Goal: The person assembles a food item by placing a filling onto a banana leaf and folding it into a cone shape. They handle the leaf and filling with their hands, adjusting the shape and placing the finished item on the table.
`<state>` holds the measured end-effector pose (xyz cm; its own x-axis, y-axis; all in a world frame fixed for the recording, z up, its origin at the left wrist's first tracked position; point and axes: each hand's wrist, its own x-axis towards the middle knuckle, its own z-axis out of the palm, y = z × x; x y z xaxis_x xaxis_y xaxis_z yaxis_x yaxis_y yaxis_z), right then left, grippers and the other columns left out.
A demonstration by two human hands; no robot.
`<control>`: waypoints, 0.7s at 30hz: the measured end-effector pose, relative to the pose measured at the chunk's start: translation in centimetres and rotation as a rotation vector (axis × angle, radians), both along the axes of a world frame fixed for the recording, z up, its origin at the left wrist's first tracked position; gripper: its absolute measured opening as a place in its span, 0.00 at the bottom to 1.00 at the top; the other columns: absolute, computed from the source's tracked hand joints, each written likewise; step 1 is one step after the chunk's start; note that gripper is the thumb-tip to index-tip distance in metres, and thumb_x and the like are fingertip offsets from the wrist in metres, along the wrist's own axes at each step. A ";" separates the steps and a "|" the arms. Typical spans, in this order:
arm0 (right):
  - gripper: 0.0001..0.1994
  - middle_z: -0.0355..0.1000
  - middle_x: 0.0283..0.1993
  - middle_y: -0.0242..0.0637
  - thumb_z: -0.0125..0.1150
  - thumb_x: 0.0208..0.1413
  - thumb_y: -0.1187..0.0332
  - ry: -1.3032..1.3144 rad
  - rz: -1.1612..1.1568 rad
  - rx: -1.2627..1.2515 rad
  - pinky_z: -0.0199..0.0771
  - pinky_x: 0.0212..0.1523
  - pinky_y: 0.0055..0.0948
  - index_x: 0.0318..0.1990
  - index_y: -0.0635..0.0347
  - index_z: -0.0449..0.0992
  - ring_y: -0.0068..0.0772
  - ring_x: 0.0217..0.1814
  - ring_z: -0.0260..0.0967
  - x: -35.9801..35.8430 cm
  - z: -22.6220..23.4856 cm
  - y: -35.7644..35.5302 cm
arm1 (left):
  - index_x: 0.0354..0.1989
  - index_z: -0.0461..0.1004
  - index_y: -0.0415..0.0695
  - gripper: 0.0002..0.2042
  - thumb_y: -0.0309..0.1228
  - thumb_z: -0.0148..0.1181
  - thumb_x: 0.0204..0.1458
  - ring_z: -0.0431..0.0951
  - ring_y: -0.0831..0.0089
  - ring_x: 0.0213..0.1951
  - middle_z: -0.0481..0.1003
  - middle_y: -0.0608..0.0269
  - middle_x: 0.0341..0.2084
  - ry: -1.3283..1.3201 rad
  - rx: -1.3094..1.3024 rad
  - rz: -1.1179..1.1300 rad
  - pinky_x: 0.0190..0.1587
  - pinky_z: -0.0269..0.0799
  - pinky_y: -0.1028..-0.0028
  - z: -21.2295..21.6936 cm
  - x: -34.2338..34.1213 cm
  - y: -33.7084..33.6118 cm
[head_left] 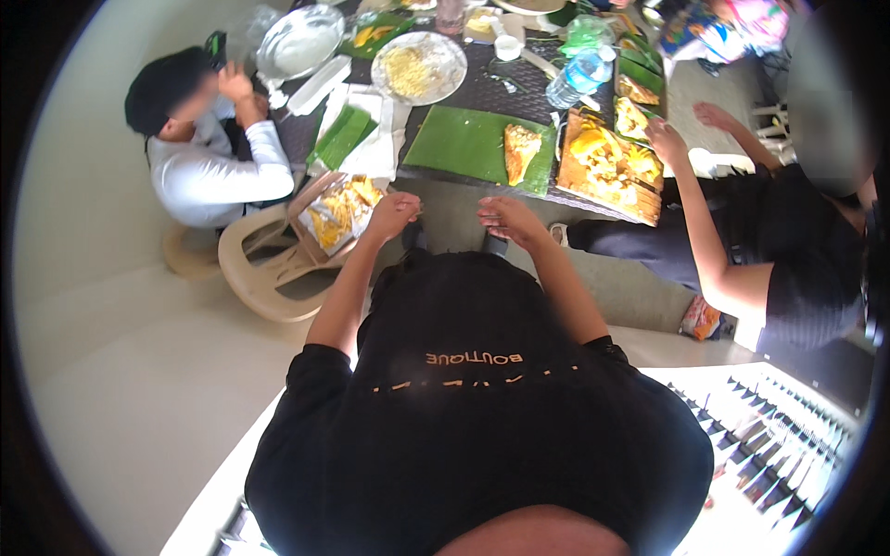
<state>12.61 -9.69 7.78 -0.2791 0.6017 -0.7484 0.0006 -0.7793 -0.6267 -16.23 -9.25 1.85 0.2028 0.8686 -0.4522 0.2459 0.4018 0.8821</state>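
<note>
While you stand at table edge, left hand (393, 215) curls loosely, empty, beside food box (336, 215); right hand (510, 220) open, empty, short of banana leaf (464, 141).

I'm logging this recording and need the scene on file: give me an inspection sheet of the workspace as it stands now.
Surface: dark table, crowded with food.
Job's things: open cardboard box of yellow food on a beige plastic chair; banana leaf bearing a fried piece.
Clutter: plate of rice, metal bowl, water bottle, board of yellow food.
Grippers: left hand at the box's edge, right hand in the air near the leaf; neither grips anything visible.
Cables: nothing seen.
Surroundings: seated person in white at left; person in black at right reaching to the board.
</note>
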 end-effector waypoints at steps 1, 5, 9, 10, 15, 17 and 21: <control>0.17 0.70 0.42 0.30 0.53 0.57 0.56 0.003 -0.018 0.006 0.67 0.40 0.23 0.49 0.54 0.69 0.22 0.41 0.68 -0.5 -0.1 -0.1 | 0.42 0.72 0.37 0.11 0.29 0.56 0.52 0.76 0.75 0.29 0.76 0.62 0.30 -0.019 0.005 -0.004 0.32 0.72 0.77 -0.1 -0.5 0.5; 0.18 0.69 0.42 0.29 0.52 0.57 0.55 0.020 -0.132 0.021 0.67 0.39 0.23 0.49 0.55 0.69 0.21 0.40 0.67 -1.6 0.0 0.1 | 0.41 0.73 0.39 0.12 0.31 0.58 0.51 0.75 0.79 0.28 0.76 0.66 0.28 -0.061 -0.028 -0.086 0.30 0.70 0.80 -2.0 -3.0 2.5; 0.15 0.69 0.39 0.27 0.52 0.58 0.57 0.003 -0.287 0.008 0.68 0.38 0.22 0.47 0.55 0.69 0.19 0.38 0.68 -2.3 0.2 -0.6 | 0.42 0.72 0.39 0.11 0.31 0.57 0.52 0.74 0.80 0.27 0.76 0.66 0.27 -0.083 -0.012 -0.225 0.28 0.69 0.81 -1.8 -3.8 4.7; 0.15 0.69 0.39 0.27 0.52 0.58 0.57 0.005 -0.320 -0.003 0.68 0.38 0.22 0.47 0.55 0.69 0.19 0.37 0.68 -2.5 0.1 -1.0 | 0.42 0.72 0.39 0.11 0.31 0.57 0.52 0.74 0.80 0.26 0.75 0.66 0.27 -0.100 0.003 -0.253 0.28 0.69 0.80 -2.5 -4.1 5.2; 0.13 0.69 0.37 0.27 0.52 0.57 0.58 0.024 -0.477 -0.029 0.69 0.35 0.22 0.45 0.54 0.69 0.20 0.35 0.68 -3.1 -0.7 -3.6 | 0.40 0.72 0.39 0.09 0.29 0.56 0.53 0.74 0.79 0.24 0.75 0.64 0.26 -0.223 0.010 -0.378 0.26 0.70 0.79 -3.2 -3.1 7.1; 0.12 0.69 0.36 0.27 0.52 0.58 0.59 0.020 -0.521 -0.020 0.69 0.35 0.22 0.45 0.54 0.70 0.20 0.35 0.69 -3.5 -0.7 -4.6 | 0.40 0.72 0.38 0.09 0.29 0.55 0.54 0.75 0.78 0.25 0.75 0.63 0.27 -0.233 -0.033 -0.444 0.27 0.71 0.79 -3.0 -2.5 7.9; 0.12 0.69 0.35 0.26 0.51 0.58 0.60 0.029 -0.580 -0.059 0.70 0.34 0.22 0.44 0.54 0.69 0.21 0.34 0.69 -4.3 -1.1 -5.9 | 0.40 0.72 0.37 0.09 0.28 0.55 0.53 0.75 0.77 0.25 0.75 0.62 0.27 -0.266 -0.011 -0.512 0.28 0.72 0.79 -2.6 -0.9 8.9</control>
